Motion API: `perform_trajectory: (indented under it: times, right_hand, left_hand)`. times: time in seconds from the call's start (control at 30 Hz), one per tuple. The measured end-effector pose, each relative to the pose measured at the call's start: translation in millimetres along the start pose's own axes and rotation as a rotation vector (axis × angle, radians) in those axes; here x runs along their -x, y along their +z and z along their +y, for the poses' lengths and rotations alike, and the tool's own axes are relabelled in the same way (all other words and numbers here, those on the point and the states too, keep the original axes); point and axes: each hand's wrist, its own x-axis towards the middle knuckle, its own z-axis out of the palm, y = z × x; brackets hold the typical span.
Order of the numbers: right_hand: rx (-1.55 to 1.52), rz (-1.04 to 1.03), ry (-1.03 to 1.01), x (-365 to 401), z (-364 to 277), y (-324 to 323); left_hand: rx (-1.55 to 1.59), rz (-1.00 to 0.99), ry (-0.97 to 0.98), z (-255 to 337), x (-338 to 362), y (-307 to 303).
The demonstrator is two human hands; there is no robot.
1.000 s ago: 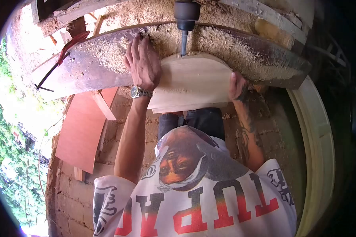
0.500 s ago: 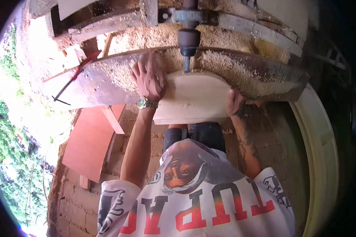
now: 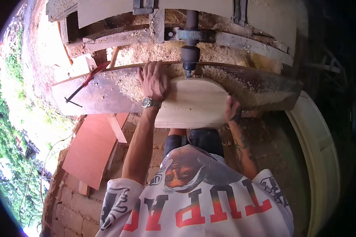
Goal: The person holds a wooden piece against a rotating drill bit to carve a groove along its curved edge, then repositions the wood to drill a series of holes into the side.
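A pale wooden board with a curved far edge lies on the sawdust-covered work surface. The dark drill chuck stands over its far edge, and its bit meets the wood there. My left hand, with a watch at the wrist, rests spread at the board's left edge, fingertips toward the back of the surface. At the right edge of the board, my right hand grips the wood, thumb on top and the other fingers mostly hidden beneath.
A red-handled clamp sits at the surface's left end. Below it, a reddish panel leans near the brick floor. A curved pale wooden piece stands at the right. Wooden framing with sawdust is behind the chuck.
The view has shifted, so the bench appears lower. The chuck sits closer to the board, with less of the bit showing. My left hand's fingers are straighter and more spread.
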Motion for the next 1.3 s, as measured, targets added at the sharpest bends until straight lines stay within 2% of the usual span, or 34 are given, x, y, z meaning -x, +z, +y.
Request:
perform_trajectory:
  times: [0.13,0.27,0.47,0.57,0.67,0.77,0.87,0.93,1.07,1.17,1.3]
  right_hand:
    - [0.034,0.045,-0.007,6.4,-0.2,1.4]
    - [0.060,0.083,-0.087,24.2,5.1,5.0]
    - [0.046,0.116,-0.074,38.7,0.7,8.2]
    - [0.077,0.117,0.009,45.0,13.8,14.2]
    - [0.088,0.012,0.079,51.9,17.6,5.5]
    - [0.053,-0.049,0.066,48.7,22.2,2.4]
    - [0.091,0.105,0.023,51.7,26.3,9.5]
    - [0.030,0.109,-0.018,52.0,20.9,7.9]
    - [0.039,0.103,-0.082,53.0,17.6,6.5]
    - [0.092,0.069,-0.055,47.5,-7.3,-5.5]
    - [0.097,0.043,-0.055,38.5,-1.2,-3.0]
  left_hand:
    - [0.025,0.078,0.091,2.9,9.3,2.5]
    - [0.048,0.027,0.062,-1.3,24.6,6.7]
    - [0.059,0.013,0.061,-1.9,27.3,10.1]
    - [0.061,-0.002,0.055,-2.4,31.6,9.1]
    - [0.038,-0.026,0.046,0.9,34.7,11.4]
    - [0.029,-0.028,0.036,3.6,37.6,10.0]
    - [0.020,-0.025,0.036,1.4,44.2,13.1]
    - [0.026,-0.015,0.044,1.6,45.6,13.9]
    - [0.046,-0.021,0.038,-3.4,55.6,16.6]
    - [0.047,0.017,0.053,-5.2,55.6,19.0]
    - [0.034,0.024,0.022,-6.1,53.0,15.8]
